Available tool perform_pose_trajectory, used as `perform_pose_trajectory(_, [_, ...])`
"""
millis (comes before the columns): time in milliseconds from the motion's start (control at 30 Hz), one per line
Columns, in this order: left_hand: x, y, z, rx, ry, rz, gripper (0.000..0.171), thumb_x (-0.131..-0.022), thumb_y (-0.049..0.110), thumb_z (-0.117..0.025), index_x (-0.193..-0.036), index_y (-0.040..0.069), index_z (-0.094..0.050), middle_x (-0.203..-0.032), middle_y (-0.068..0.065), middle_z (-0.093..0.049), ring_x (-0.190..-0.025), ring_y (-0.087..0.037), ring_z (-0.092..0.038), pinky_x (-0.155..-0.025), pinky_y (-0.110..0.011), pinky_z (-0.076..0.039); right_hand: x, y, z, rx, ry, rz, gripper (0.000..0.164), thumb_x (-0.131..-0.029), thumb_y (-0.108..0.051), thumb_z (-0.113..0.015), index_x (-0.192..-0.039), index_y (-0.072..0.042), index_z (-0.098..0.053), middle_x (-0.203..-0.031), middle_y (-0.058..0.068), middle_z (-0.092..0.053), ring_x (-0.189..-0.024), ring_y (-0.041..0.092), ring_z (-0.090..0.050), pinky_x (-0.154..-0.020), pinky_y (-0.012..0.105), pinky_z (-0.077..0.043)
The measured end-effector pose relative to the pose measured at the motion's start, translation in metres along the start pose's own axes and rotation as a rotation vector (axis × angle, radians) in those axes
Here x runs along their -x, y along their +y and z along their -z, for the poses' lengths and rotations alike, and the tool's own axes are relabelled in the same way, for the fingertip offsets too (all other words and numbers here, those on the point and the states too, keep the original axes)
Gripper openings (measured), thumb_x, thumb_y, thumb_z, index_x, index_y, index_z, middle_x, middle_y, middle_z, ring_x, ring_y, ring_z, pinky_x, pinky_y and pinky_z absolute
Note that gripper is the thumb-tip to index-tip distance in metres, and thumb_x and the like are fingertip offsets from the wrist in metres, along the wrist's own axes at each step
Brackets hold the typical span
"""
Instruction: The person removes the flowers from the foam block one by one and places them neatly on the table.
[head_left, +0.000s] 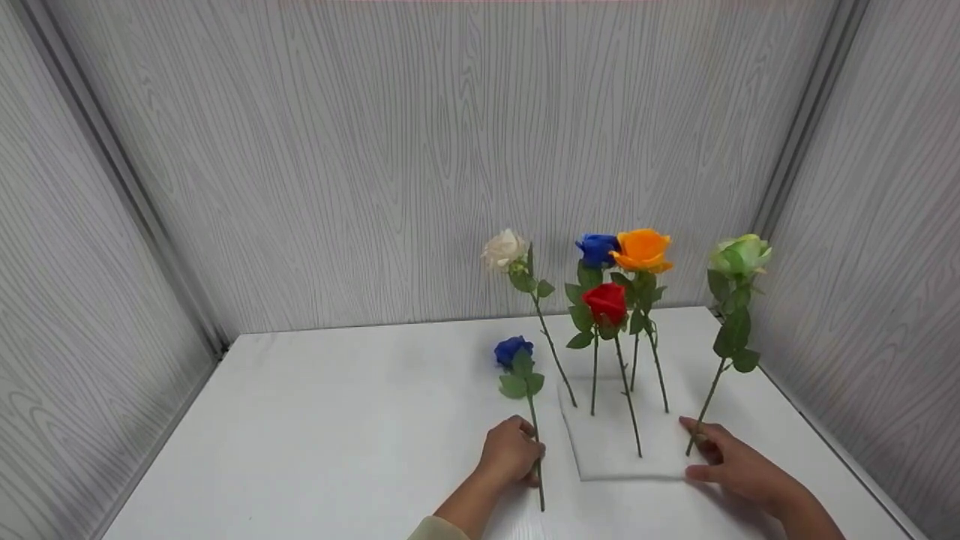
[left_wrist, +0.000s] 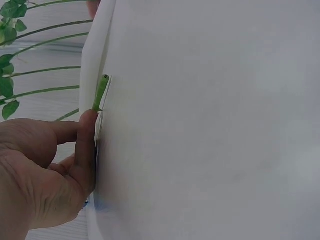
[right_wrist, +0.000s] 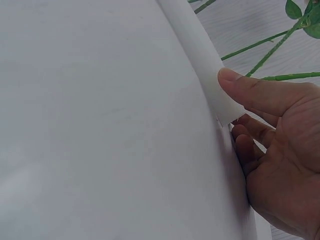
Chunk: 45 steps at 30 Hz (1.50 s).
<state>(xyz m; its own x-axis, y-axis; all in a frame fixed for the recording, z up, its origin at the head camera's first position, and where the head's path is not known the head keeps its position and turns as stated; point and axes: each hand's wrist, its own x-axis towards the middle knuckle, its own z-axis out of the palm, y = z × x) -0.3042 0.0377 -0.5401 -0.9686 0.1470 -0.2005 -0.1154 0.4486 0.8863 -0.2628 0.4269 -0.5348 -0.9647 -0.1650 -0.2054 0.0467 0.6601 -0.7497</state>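
Note:
My left hand (head_left: 511,454) pinches the stem of a blue rose (head_left: 514,351), low over the white table, left of a white foam block (head_left: 600,461). The stem end (left_wrist: 101,92) pokes out past the fingers in the left wrist view. My right hand (head_left: 739,465) grips the block's front right corner, with the thumb (right_wrist: 245,90) against the block in the right wrist view. Standing in the block are a white rose (head_left: 505,251), another blue rose (head_left: 598,249), an orange rose (head_left: 643,251), a red rose (head_left: 606,302) and a pale green rose (head_left: 741,255).
The white tabletop (head_left: 322,427) extends left of the hands. Grey wood-grain panels enclose it: a back wall (head_left: 375,165), a left wall (head_left: 82,247) and a right wall (head_left: 870,247). The pale green rose leans toward the right wall.

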Motion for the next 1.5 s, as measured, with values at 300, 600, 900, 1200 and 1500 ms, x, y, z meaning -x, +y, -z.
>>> perform_pose_trajectory(300, [0.004, 0.001, 0.0, -0.006, -0.005, -0.018, 0.021, -0.1, 0.007, -0.074, -0.119, 0.003, -0.066, -0.094, -0.005, -0.069, -0.052, -0.007, -0.062, -0.051, -0.019, -0.054, 0.0, 0.0, -0.001, -0.03, -0.009, -0.012, 0.099, -0.093, -0.034, -0.087, -0.17, -0.01, -0.03, -0.16, 0.029, -0.042, -0.147, 0.049, -0.044, -0.119, 0.06, -0.042])
perform_pose_trajectory(600, [0.009, 0.003, -0.001, -0.018, 0.018, -0.023, 0.024, -0.099, 0.01, -0.071, -0.12, 0.004, -0.064, -0.101, -0.006, -0.069, -0.054, -0.009, -0.064, -0.051, -0.021, -0.056, -0.001, -0.001, -0.002, -0.036, 0.004, -0.007, 0.098, -0.092, -0.03, -0.088, -0.169, -0.008, -0.032, -0.16, 0.03, -0.041, -0.149, 0.051, -0.042, -0.122, 0.064, -0.039])
perform_pose_trajectory(900, [0.009, 0.009, 0.001, -0.041, 0.01, -0.015, 0.027, -0.099, 0.013, -0.072, -0.121, 0.006, -0.058, -0.102, -0.008, -0.064, -0.065, -0.016, -0.068, -0.056, -0.027, -0.059, -0.002, -0.001, -0.002, -0.009, 0.013, -0.015, 0.099, -0.091, -0.034, -0.088, -0.169, -0.01, -0.034, -0.157, 0.026, -0.046, -0.142, 0.044, -0.049, -0.116, 0.055, -0.044])
perform_pose_trajectory(1200, [0.008, 0.018, -0.01, -0.079, 0.035, -0.168, 0.024, -0.097, 0.014, -0.074, -0.114, 0.008, -0.059, -0.107, -0.008, -0.06, -0.097, -0.021, -0.058, -0.084, -0.039, -0.053, 0.002, 0.001, 0.001, -0.003, 0.003, 0.01, 0.096, -0.093, -0.032, -0.087, -0.169, -0.01, -0.033, -0.158, 0.027, -0.045, -0.142, 0.045, -0.05, -0.112, 0.049, -0.047])
perform_pose_trajectory(1500, [0.004, 0.03, -0.028, 0.055, 0.045, -0.217, 0.018, -0.099, 0.012, -0.071, -0.113, 0.011, -0.061, -0.113, -0.004, -0.064, -0.104, -0.016, -0.063, -0.089, -0.036, -0.057, -0.001, -0.002, 0.001, -0.019, -0.004, -0.03, 0.098, -0.092, -0.035, -0.087, -0.17, -0.011, -0.032, -0.161, 0.027, -0.043, -0.145, 0.048, -0.047, -0.117, 0.058, -0.044])
